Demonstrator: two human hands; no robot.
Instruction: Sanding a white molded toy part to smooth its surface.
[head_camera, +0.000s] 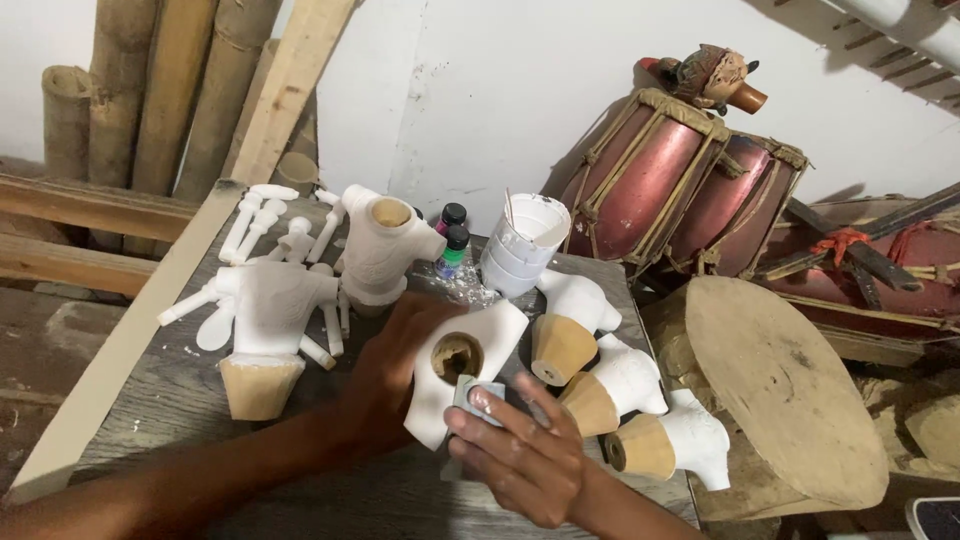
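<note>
Two bare hands meet low over the grey wooden tabletop (180, 380) in the head view: the left hand (385, 375) clasps a white-primed carved wooden torso (462, 378) from behind, while the right hand (525, 455) pinches a small grey sanding pad (476, 394) against its edge. Smoothing appears in hand; continuing calls for steady light strokes, three similar torsos (625, 400) lying just beside.
</note>
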